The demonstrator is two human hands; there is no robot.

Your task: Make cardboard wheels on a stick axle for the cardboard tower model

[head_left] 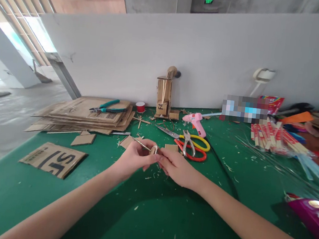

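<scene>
Above the green table, my left hand (132,158) is closed on a small round cardboard piece (153,150) with a pale rim. A thin stick (141,144) slants up and left from that piece; whether the two are joined I cannot tell. My right hand (179,170) meets the left, its fingers pinched at the right side of the same round piece. Just beyond the hands lie large scissors (194,142) with red and yellow handles and small metal pliers (189,144) on top of them. A built cardboard figure (163,97) stands upright against the white board.
Stacked cardboard (88,113) at left carries teal-handled cutters (109,107). Nearer is a printed cardboard sheet (53,160). A pink glue gun (196,123) trails a black cord. Bagged sticks (275,138), thin wires and a purple iron (309,217) lie right. Scraps litter the green tabletop (147,225).
</scene>
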